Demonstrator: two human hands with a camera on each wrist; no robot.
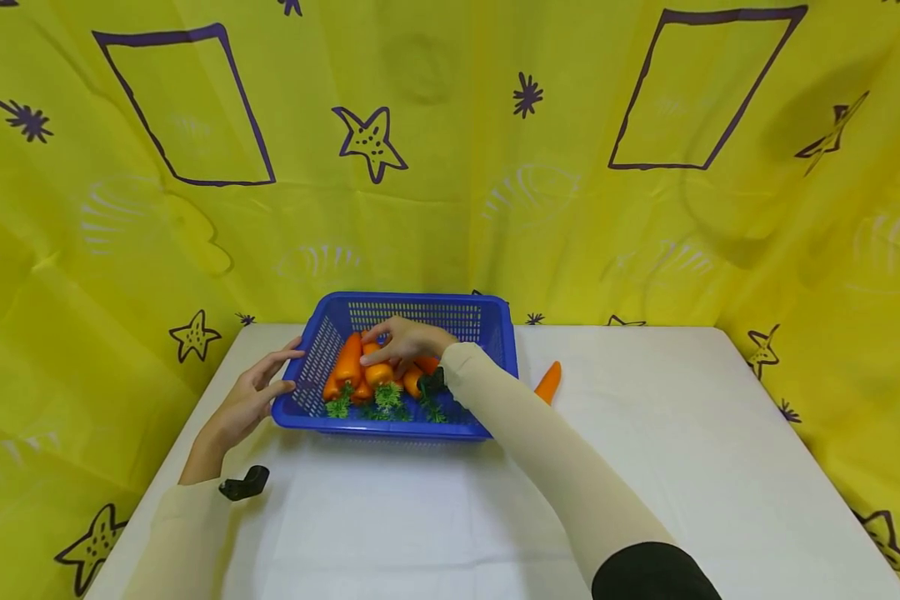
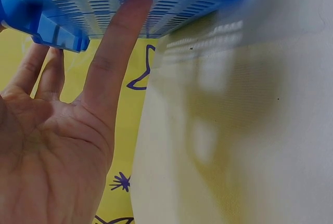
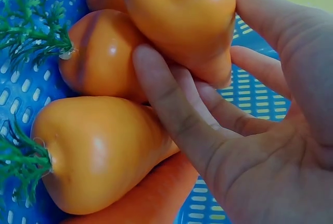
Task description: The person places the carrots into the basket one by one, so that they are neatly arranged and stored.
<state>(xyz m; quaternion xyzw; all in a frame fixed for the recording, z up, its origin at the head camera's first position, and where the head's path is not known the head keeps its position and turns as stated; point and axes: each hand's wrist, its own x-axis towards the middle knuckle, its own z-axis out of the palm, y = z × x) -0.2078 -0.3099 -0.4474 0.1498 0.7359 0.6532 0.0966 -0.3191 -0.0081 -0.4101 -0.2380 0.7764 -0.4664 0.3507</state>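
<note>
A blue perforated plastic basket (image 1: 390,428) holds several toy-like orange carrots (image 1: 348,360) with green leafy tops. My left hand (image 1: 246,402) touches the basket's left side, its thumb and fingers extended against the rim. From below, the left wrist view shows that thumb (image 2: 112,60) reaching up to the basket wall. Inside the basket, my right hand (image 1: 411,340) grips one carrot (image 3: 182,21) lying on top of the others. Its fingers are bent around that carrot; another carrot (image 3: 99,151) lies beside the hand.
One more orange carrot (image 1: 549,382) lies on the white table (image 1: 690,467), right of the basket and partly hidden by the right sleeve (image 1: 547,450). A yellow patterned curtain (image 1: 450,167) stands behind the table and along both sides.
</note>
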